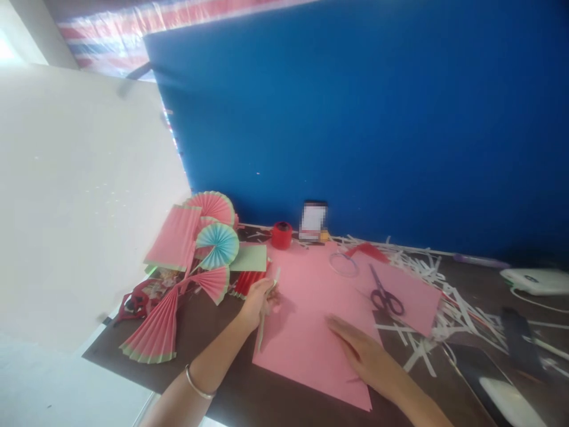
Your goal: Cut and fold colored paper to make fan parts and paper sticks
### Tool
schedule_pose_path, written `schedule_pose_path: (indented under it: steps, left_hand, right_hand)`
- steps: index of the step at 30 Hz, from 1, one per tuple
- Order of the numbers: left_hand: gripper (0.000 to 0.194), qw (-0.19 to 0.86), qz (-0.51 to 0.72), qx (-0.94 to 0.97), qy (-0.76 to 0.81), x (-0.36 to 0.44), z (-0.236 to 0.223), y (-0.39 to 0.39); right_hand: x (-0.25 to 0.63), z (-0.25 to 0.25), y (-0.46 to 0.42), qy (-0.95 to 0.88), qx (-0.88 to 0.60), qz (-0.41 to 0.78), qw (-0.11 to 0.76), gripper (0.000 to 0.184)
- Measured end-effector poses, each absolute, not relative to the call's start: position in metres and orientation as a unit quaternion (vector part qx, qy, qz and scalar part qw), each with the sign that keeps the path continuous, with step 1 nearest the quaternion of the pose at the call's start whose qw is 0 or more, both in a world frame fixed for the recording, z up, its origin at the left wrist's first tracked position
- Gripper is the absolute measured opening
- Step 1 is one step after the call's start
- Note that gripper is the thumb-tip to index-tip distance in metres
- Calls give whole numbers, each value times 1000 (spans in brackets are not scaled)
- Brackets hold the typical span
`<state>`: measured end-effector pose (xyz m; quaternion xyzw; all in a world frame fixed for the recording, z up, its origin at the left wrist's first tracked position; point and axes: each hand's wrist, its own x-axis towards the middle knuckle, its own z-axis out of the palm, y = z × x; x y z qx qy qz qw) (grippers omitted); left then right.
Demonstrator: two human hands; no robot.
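Note:
A large pink sheet of paper (306,290) lies on the dark table in front of me. At its left edge, my left hand (260,302) is closed in a pinch on a thin pale green strip (261,338), which runs along that edge and shows above the fingers too. Whether the strip is stuck to the sheet I cannot tell. My right hand (360,350) rests flat and open on the sheet's lower right, fingers pointing left. Scissors with dark handles (386,301) lie right of the sheet, on a smaller pink sheet (415,296).
Pleated pink fans (155,332) and a light blue rosette (217,246) crowd the left. A red tape roll (281,235) and a clear ring (344,264) sit at the back. White paper strips (462,314) litter the right. A blue panel (355,118) stands behind.

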<state>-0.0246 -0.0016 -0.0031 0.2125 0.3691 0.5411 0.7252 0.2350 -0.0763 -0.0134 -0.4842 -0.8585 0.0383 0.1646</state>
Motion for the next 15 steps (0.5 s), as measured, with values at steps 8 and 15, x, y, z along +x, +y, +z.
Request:
schedule_pose_path:
  steps: [8,15]
  left_hand:
    - [26,716,543,259,353,-26,-7,-3]
    - [32,708,508,339,355,-21,-1,-11]
  right_hand:
    - [237,-43,-77,-854,-465,-73,223,30]
    - [246,-25,-64,-873,-430,-120,195,33]
